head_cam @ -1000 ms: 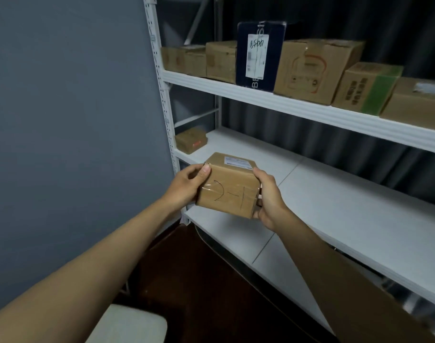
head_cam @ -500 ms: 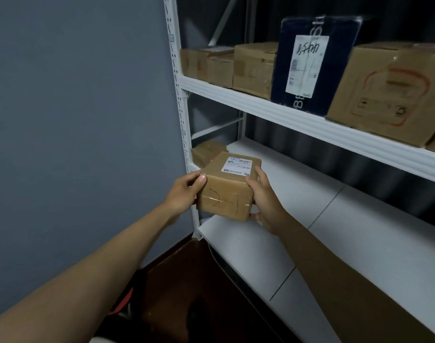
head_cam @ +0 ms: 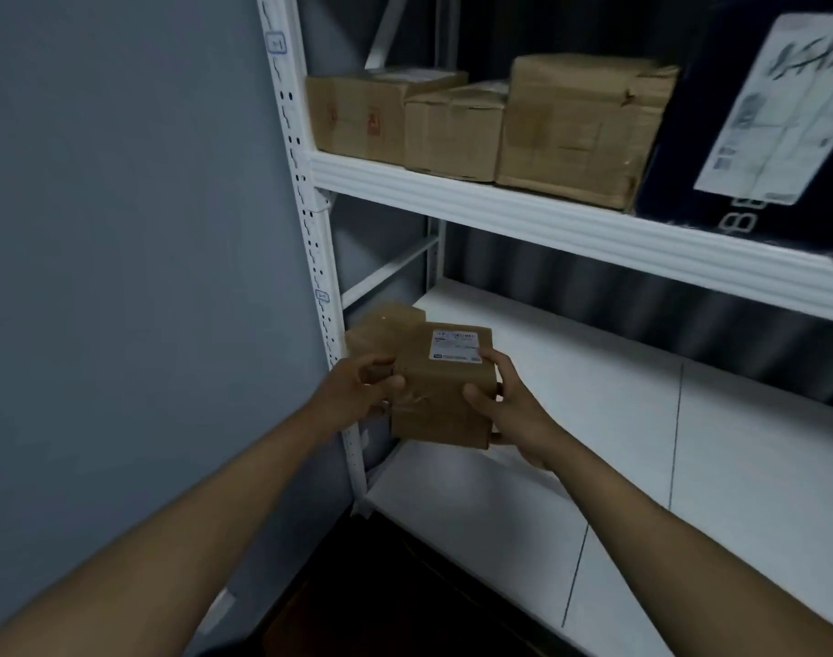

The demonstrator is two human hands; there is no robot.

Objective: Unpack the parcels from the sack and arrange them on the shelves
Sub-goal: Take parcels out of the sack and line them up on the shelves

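Observation:
A small brown cardboard parcel (head_cam: 445, 386) with a white label on top is held between both hands, just above the front left corner of the lower white shelf (head_cam: 594, 419). My left hand (head_cam: 357, 391) grips its left side, thumb across the front face. My right hand (head_cam: 509, 410) grips its right side, fingers over the top edge and thumb on the front. Right behind it, another small brown parcel (head_cam: 386, 322) lies on the same shelf against the left upright. No sack is in view.
The upper shelf (head_cam: 547, 211) carries three brown boxes (head_cam: 452, 125) and a dark blue parcel with a white label (head_cam: 756, 120). The white perforated upright (head_cam: 310, 230) stands by a grey wall on the left. A dark floor lies below.
Both hands have carried the parcel forward and down toward the lower shelf's left corner, beside the parcel lying there. The view has moved closer to the rack.

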